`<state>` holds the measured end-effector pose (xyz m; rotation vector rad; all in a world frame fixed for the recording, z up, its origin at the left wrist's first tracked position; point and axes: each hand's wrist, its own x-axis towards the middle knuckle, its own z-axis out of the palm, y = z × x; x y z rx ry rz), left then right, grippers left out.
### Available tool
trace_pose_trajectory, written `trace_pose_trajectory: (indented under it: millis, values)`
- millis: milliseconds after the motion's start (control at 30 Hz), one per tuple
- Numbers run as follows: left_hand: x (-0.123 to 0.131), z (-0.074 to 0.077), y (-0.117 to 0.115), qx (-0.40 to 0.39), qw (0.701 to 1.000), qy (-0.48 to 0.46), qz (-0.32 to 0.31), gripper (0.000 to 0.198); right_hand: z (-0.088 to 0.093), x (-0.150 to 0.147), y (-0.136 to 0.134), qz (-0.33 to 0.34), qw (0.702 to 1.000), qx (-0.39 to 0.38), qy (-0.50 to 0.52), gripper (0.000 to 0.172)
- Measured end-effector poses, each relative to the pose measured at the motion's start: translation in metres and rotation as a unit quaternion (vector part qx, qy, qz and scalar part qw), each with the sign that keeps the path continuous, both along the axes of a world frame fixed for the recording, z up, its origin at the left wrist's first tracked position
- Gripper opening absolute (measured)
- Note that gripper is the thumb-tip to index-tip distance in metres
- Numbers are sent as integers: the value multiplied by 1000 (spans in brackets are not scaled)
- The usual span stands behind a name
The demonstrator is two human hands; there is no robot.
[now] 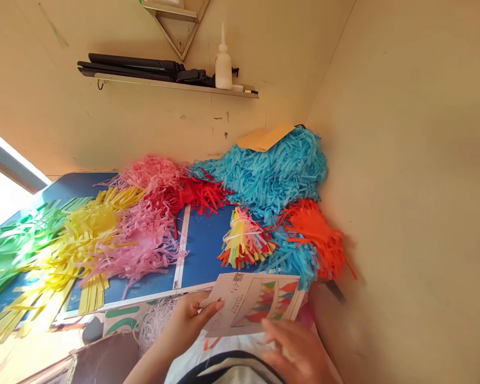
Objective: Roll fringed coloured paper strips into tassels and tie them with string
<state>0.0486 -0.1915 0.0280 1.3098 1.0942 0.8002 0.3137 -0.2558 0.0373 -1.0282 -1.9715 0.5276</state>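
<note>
My left hand (194,320) grips a white printed card (248,306) at its left edge, thumb on the front. The card has a picture of colourful tassel garlands and small printed text. At its lower right is my right hand (298,349), blurred, with fingers apart and fingertips in front of the card; whether they touch it I cannot tell. Just beyond the card, a multicoloured tassel bundle (244,240) tied with white string lies on the blue table (206,240).
Yellow (80,229), green (24,240), pink (140,240), red (206,194), orange (318,240) and blue paper fringe (272,170) covers much of the table. A wall shelf (164,83) holds a white nozzle bottle (223,69) and a black hair straightener (136,65). White string (156,322) and a cardboard box (104,357) are below left.
</note>
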Motion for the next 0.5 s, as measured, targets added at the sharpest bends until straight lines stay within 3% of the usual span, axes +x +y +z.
trace_pose_trajectory:
  millis: [33,100,167,233,333,500]
  values:
    - [-7,14,2,83,996,29,-29,23,16,12,3,-42,998,50,-24,44]
    - [-16,39,4,261,958,60,-100,17,42,28,13,-81,985,119,-95,53]
    - [-20,57,3,409,901,77,-121,20,57,27,23,-43,974,139,-171,61]
    - [-21,65,1,504,852,104,-99,19,56,13,29,48,965,143,-214,49]
    - [-26,64,-4,561,813,137,-79,15,28,-16,28,132,959,133,-213,37]
    - [-45,45,-17,544,802,229,-92,20,-42,-48,17,123,967,114,-190,64]
